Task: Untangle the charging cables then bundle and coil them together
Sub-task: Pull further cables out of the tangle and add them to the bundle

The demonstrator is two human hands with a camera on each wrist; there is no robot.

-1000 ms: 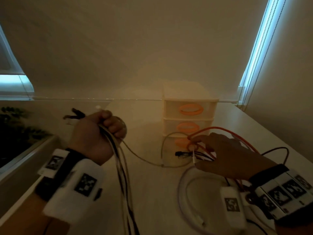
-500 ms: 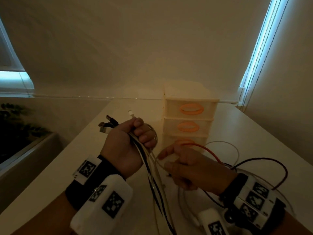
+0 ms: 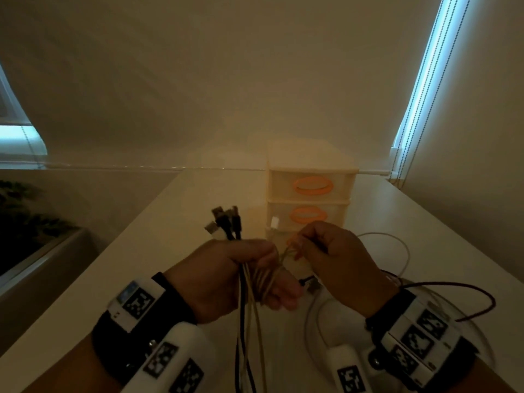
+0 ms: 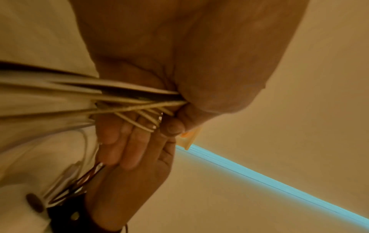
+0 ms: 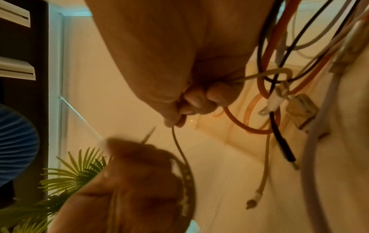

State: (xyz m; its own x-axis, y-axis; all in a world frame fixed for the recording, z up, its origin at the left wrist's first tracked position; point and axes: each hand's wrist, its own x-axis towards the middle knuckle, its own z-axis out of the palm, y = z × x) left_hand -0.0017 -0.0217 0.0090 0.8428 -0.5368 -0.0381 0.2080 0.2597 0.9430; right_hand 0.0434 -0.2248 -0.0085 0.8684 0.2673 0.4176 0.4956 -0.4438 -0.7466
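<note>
Here the left hand clenches the cable bundle just before the drawer unit; the right hand pinches a thin cable beside it, loose cables trailing right.

Drawer unit behind cable bundle

I see the bundle of cables, black and pale, upright with plugs on top; a thin cable wraps round it.
</note>
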